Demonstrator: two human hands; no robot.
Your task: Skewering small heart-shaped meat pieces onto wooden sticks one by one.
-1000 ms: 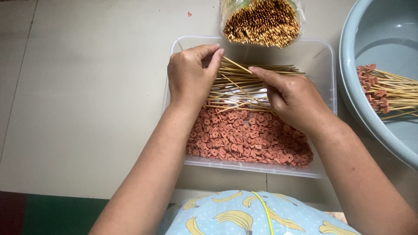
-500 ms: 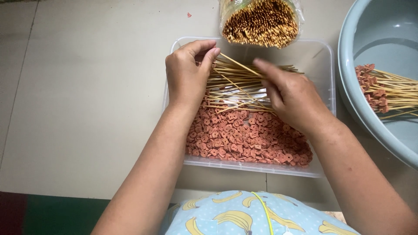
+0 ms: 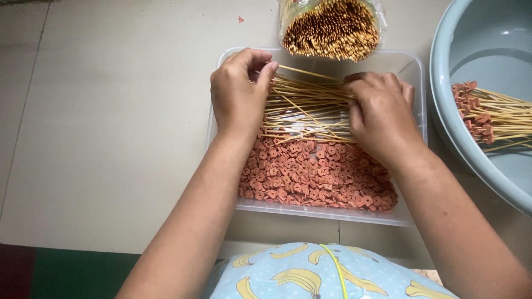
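While both hands point(image 3: 310, 105) pinch bamboo skewers point(image 3: 307, 108), their grip hides the skewer ends.

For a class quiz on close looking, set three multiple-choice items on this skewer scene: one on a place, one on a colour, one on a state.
1. Where do the loose bamboo skewers lie?
A. In the clear plastic tub, above the meat slices
B. On the floor tiles
C. In the basin

2. What colour are the round meat slices in the tub?
A. Green
B. Reddish pink
C. White

3. What state are the skewers in the grey-blue basin in?
A. Bare
B. Broken in half
C. Loaded with meat pieces at one end

Answers:
1 A: the sticks lie across the tub's far half, between the left hand and right hand.
2 B: the heaped slices are reddish pink.
3 C: the loaded skewers carry reddish pieces at their left ends.
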